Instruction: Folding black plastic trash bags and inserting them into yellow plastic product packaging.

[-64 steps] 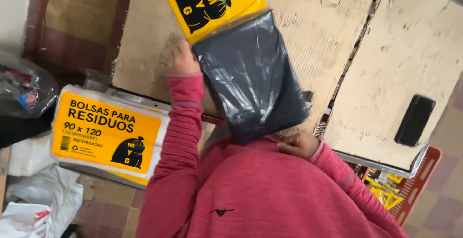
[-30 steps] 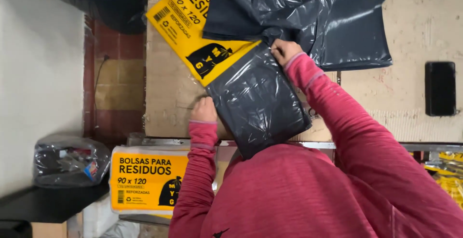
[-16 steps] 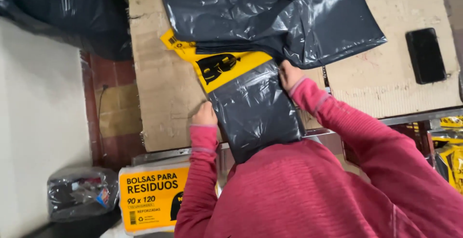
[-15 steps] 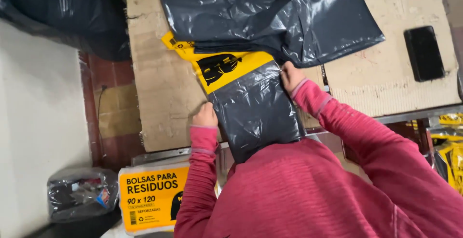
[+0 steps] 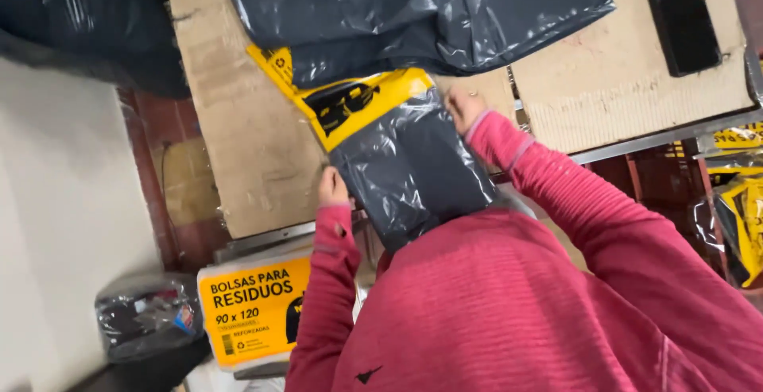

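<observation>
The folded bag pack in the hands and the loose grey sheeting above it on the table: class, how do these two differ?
The folded bag pack is a compact, flat rectangle; the loose grey sheeting lies spread out and crumpled. The pack carries a yellow label at its top end; the sheeting shows none. The left hand and right hand touch the pack's edges, but neither touches the sheeting. Both are glossy dark grey plastic on the table.

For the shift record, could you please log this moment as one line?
left hand: holds clear-wrapped grey bag pack | right hand: holds pack | black phone: on cardboard-topped table
</observation>
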